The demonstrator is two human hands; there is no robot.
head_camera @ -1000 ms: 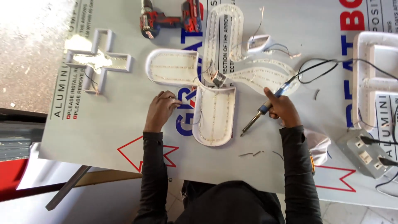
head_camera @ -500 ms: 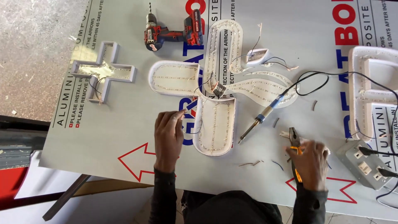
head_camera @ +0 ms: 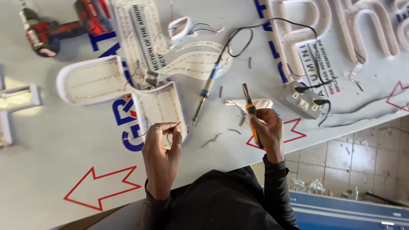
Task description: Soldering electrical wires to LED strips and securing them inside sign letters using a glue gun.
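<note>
My left hand [head_camera: 161, 155] pinches a thin dark wire [head_camera: 170, 130] over the near arm of a white cross-shaped sign shell [head_camera: 159, 106] lined with LED strips. My right hand [head_camera: 267, 132] grips orange-handled pliers [head_camera: 250, 108], jaws pointing away from me, above a scrap of white paper [head_camera: 251, 103]. A blue-handled soldering iron [head_camera: 205, 96] lies on the white printed sheet [head_camera: 64, 162] between my hands, its black cord looping off to the far side.
A red and black cordless drill [head_camera: 64, 25] lies at the far left. A grey power strip [head_camera: 304, 102] with cables sits to the right. Large white channel letters [head_camera: 324, 25] lie at the far right. Tiled floor [head_camera: 366, 157] shows past the sheet's edge.
My right hand set the soldering iron down on the sheet and picked up the pliers. My left hand took hold of the thin wire. The view moved closer and shifted right.
</note>
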